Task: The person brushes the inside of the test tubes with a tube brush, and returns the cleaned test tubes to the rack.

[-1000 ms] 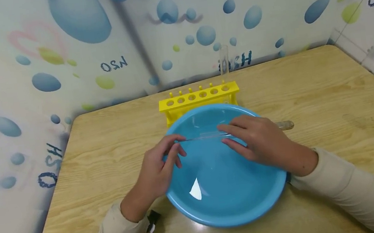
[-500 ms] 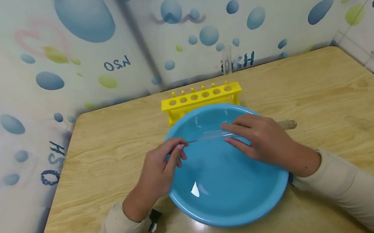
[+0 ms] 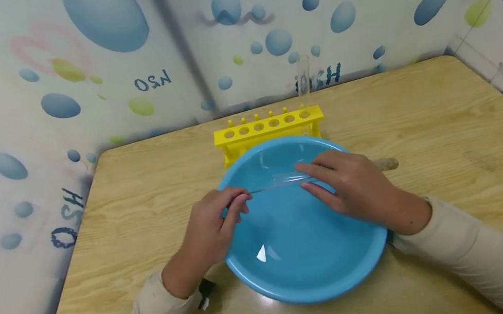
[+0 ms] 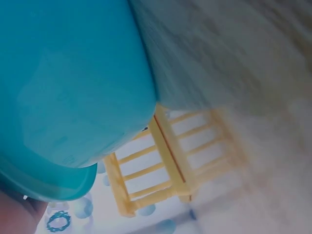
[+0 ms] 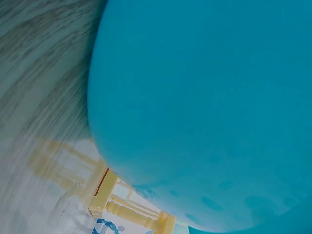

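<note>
Over the blue basin (image 3: 309,275) in the head view, my right hand (image 3: 353,187) holds a clear glass test tube (image 3: 285,179) lying nearly level, its mouth toward the left. A test tube brush runs inside the tube; the tan bristle head (image 3: 387,164) shows at the tube's far end, past my right hand. The thin wire handle (image 3: 262,190) comes out of the mouth, and my left hand (image 3: 212,223) pinches it between thumb and fingers. My right palm hides the tube's middle. Both wrist views show mainly the basin's outer wall (image 4: 83,87).
A yellow test tube rack (image 3: 269,129) stands right behind the basin, with one clear tube (image 3: 303,76) upright in its right end hole. The wooden table (image 3: 152,189) meets a patterned wall (image 3: 110,100) behind. A small dark object (image 3: 206,289) shows by the left cuff.
My left thumb and fingers have closed more tightly around the wire's end, and the wire now slants slightly down to the left. The right hand keeps its hold; the head view has shifted slightly.
</note>
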{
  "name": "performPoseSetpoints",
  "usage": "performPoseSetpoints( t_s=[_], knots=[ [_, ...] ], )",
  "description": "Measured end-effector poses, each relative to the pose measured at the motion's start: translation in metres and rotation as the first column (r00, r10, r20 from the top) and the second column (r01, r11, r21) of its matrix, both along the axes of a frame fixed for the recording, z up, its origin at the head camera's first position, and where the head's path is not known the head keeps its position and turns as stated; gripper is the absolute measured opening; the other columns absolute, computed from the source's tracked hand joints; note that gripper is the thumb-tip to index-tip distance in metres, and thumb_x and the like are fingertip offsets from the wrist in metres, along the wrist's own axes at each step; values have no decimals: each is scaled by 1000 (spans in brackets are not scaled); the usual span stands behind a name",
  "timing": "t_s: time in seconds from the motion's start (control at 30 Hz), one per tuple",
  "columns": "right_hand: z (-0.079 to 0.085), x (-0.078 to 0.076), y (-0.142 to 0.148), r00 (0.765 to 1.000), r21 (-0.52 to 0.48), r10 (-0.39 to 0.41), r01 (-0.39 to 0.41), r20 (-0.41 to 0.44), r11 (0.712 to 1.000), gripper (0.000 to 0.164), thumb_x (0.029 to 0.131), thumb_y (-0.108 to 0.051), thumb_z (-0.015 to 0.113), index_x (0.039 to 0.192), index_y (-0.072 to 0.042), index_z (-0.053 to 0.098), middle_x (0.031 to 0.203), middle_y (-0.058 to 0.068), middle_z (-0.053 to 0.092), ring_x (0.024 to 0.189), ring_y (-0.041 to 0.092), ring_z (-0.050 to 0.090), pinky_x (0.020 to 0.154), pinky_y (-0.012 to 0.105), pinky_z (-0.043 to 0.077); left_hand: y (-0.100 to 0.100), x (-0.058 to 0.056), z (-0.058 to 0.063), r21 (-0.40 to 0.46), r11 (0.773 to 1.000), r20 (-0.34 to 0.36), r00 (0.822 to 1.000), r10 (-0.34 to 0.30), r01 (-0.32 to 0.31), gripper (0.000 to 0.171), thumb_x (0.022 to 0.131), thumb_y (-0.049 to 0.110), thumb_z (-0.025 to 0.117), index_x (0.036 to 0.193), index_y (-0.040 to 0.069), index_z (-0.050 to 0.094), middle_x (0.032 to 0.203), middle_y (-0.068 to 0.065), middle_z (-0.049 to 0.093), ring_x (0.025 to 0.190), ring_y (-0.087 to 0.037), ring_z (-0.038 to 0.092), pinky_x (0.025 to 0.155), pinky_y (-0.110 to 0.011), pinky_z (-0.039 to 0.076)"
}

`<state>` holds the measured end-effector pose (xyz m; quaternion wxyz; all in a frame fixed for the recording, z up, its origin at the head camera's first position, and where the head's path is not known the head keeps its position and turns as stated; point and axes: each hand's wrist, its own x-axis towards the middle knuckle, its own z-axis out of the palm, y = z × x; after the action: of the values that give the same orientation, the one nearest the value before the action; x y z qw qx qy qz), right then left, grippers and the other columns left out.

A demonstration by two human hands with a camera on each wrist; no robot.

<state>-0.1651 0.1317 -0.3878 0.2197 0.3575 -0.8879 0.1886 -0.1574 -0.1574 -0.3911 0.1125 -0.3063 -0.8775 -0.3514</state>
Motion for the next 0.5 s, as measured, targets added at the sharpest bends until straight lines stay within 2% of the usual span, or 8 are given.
performPoseSetpoints(
  t_s=[0.07,0.13,0.17,0.27,0.37,0.5],
  knots=[
    [0,0,0,1000,3,8,-8,-1,1000,53,75,-22,89,122,-7,71,94,10,70,81,21,68,68,37,62,0,0,0,-30,1000,-83,997,7,-10,7,92,6,69,99,7,69,78,1,69,72,-8,59,65,-24,54],
    [0,0,1,1000,3,19,-19,-1,1000,52,74,-22,89,121,-7,71,94,9,70,80,20,68,67,35,61,1,-1,0,-33,999,-117,993,-1,-3,3,93,6,68,92,8,68,74,2,68,71,-9,57,65,-25,53],
    [0,0,1,1000,3,26,-26,-3,1000,52,74,-22,89,121,-7,71,93,9,70,79,19,68,67,35,61,1,-1,-1,-16,1000,-101,995,-10,9,7,94,5,67,88,9,67,72,2,67,70,-9,56,64,-25,52],
    [0,0,1,999,3,47,-47,-13,999,51,73,-22,89,119,-9,73,93,8,71,81,19,68,69,35,61,0,-3,-3,82,996,18,999,-38,36,24,99,4,59,76,11,61,64,4,60,67,-8,52,63,-25,49],
    [0,0,0,998,-2,65,-65,-23,998,49,74,-23,89,119,-11,73,93,7,72,83,20,68,72,37,62,-1,-5,-4,175,984,131,989,-65,42,35,103,5,51,70,13,56,58,6,53,66,-8,49,62,-27,45],
    [1,-1,-1,997,-3,69,-69,-29,998,50,74,-24,89,119,-10,73,93,7,72,84,19,68,73,38,62,-2,-6,-4,188,981,175,981,-85,52,35,105,8,48,71,14,54,60,6,53,68,-10,48,64,-28,44]
  ],
)
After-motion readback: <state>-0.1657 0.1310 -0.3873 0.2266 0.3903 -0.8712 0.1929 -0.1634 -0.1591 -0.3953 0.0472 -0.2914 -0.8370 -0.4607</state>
